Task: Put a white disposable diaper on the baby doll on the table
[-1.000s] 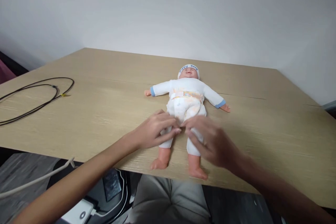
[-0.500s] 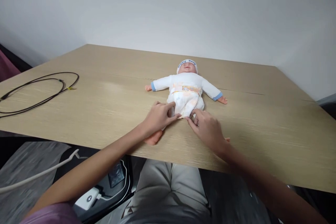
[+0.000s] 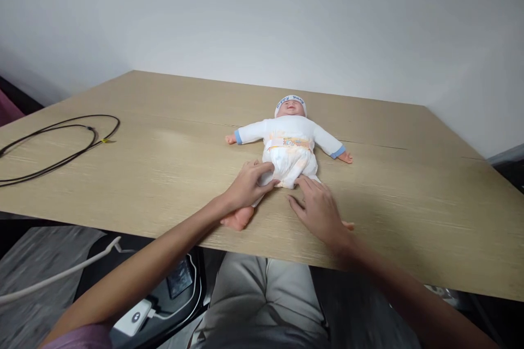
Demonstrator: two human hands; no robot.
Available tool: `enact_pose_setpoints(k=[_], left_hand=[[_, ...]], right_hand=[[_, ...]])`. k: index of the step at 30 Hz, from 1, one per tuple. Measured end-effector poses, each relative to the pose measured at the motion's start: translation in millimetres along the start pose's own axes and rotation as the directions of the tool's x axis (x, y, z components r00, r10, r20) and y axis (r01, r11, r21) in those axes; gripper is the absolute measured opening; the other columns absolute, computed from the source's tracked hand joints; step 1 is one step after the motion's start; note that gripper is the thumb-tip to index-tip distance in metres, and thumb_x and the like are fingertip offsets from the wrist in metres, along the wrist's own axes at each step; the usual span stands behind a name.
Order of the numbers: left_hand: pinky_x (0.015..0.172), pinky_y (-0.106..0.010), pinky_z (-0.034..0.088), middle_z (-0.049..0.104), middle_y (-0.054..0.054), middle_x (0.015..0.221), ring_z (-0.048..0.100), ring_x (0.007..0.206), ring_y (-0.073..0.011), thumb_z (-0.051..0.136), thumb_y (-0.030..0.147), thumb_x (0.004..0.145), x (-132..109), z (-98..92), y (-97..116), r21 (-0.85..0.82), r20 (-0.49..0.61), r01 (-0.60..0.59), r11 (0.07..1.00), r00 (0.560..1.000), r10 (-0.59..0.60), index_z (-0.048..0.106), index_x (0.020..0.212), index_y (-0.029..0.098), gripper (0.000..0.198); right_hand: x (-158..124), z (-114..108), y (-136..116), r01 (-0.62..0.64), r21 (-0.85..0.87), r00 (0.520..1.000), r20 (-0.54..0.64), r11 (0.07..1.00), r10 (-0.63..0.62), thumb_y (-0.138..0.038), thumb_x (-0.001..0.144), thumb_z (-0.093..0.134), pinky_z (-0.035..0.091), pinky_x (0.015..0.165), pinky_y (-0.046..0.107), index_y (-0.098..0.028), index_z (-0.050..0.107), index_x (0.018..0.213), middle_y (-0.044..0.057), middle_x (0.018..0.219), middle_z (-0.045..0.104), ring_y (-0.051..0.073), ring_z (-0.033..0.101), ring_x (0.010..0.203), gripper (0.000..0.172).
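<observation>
Head view: left hand (image 3: 248, 185) apparently pinches the diaper's (image 3: 291, 159) near-left edge; right hand (image 3: 320, 206), thumb spread, touches its near-right edge; gentle, even tension advised.

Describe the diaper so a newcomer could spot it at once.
On the table, find the doll lying face up. The diaper wraps its hips, lower edge between left hand and right hand. Its orange patterned waistband sets it apart from the blue-cuffed white top.
</observation>
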State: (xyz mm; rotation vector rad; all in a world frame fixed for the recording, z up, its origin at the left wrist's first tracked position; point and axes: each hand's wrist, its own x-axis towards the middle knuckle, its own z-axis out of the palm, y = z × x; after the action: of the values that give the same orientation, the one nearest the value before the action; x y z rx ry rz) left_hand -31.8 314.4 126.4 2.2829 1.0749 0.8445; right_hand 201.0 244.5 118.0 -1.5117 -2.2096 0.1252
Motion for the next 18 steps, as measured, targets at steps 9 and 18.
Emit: enact_pose_setpoints(k=[9, 18], left_hand=[[0.075, -0.030, 0.040, 0.056, 0.002, 0.090, 0.051, 0.082, -0.0169, 0.084, 0.043, 0.091, 2, 9.0, -6, -0.426, -0.051, 0.107, 0.898, 0.989, -0.142, 0.055, 0.097, 0.022, 0.036], [0.094, -0.033, 0.050, 0.065, -0.001, 0.109, 0.065, 0.103, -0.0189, 0.090, 0.040, 0.085, -10, 15.4, -2, -0.602, -0.074, 0.233, 0.764, 0.936, -0.343, 0.047, 0.114, 0.025, 0.055]], right_hand=[[6, -3, 7, -0.243, 0.373, 0.954, -0.074, 0.896, 0.289, -0.043, 0.095, 0.069, 0.042, 0.066, 0.035, -0.025, 0.051, 0.113, 0.001, 0.085, 0.066, 0.022, 0.055, 0.062, 0.031], [-5, 3, 5, -0.262, 0.405, 0.901, -0.222, 0.876, 0.373, -0.048, 0.093, 0.076, 0.046, 0.085, 0.040, -0.024, 0.056, 0.112, 0.003, 0.112, 0.074, 0.019, 0.063, 0.072, 0.037]])
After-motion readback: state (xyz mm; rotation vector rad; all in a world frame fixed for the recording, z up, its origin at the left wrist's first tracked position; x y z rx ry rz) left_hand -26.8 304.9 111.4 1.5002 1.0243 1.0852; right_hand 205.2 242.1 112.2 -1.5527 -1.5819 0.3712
